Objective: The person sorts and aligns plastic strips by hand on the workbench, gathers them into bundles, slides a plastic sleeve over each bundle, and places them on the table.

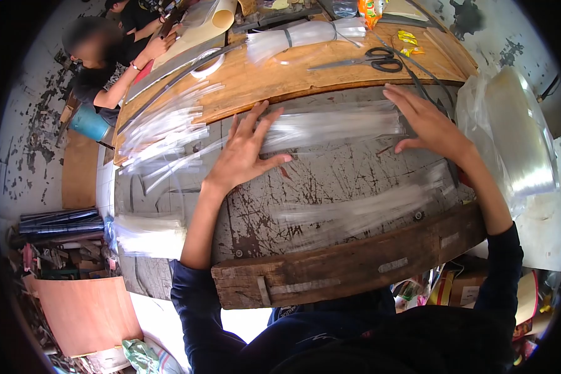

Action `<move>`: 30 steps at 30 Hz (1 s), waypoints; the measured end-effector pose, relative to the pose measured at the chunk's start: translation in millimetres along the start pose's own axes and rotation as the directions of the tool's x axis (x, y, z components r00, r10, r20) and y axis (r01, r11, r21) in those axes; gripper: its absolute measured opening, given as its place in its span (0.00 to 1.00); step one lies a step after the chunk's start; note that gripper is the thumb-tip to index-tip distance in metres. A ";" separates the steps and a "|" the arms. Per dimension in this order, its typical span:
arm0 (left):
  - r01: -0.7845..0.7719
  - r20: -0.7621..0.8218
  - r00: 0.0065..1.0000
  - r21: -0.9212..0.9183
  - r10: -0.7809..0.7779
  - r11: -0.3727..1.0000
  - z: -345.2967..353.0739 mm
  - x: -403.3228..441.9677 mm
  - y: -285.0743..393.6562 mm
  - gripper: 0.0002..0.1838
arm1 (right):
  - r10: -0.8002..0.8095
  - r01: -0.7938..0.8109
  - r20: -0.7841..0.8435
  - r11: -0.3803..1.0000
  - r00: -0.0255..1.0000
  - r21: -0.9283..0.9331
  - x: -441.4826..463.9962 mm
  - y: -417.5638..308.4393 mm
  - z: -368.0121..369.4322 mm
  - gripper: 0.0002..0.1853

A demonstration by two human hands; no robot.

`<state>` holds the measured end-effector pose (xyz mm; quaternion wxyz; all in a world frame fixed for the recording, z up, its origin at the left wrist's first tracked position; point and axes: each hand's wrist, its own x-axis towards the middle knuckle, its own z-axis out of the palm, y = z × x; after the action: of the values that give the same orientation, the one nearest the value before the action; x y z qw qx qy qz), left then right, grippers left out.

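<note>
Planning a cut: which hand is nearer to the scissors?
Right: the right hand is just short of the scissors, by the handles; the left hand is farther, left of the blade tips.

The plastic strips (330, 128) are translucent white with a silvery sheen. Beneath them, the surface (249, 215) is grey, crossed by a dense, irregular pattern of dark brown scratches. The wooden board (255, 81) is orange-brown; the wooden beam (349, 262) is darker brown with pale grey patches. The scissors (355, 61) have black handles and grey blades. Both sleeves (503, 268) are dark navy. The bucket (90, 123) is teal, the wrappers (407, 37) yellow, and the wall (31, 124) white, mottled with dark grey blotches.
</note>
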<state>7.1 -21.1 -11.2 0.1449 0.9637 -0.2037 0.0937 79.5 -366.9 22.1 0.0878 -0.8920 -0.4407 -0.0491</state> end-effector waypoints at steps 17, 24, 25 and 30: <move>-0.274 0.156 0.954 0.116 0.255 0.955 -10.3 26.1 6.2 0.22 | 0.025 -0.033 0.205 0.999 0.979 0.037 20.9 -12.6 9.2 0.16; -0.279 0.272 0.933 0.142 0.233 0.950 -7.5 25.1 14.1 0.16 | -0.048 0.050 0.086 0.999 0.995 -0.018 14.5 -15.4 20.3 0.15; -0.286 0.285 0.932 0.194 0.225 0.938 -6.7 24.2 14.9 0.16 | -0.049 0.052 0.084 0.998 0.995 -0.024 13.9 -17.6 21.5 0.15; -0.242 0.199 0.958 0.162 0.208 0.957 -4.4 16.2 16.4 0.15 | 0.048 -0.053 0.097 0.997 0.994 0.051 7.5 -31.1 16.8 0.12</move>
<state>14.3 -40.0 0.7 0.0243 0.9479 -0.3150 0.0409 59.5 -339.2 10.4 0.0915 -0.9016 -0.4227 0.0076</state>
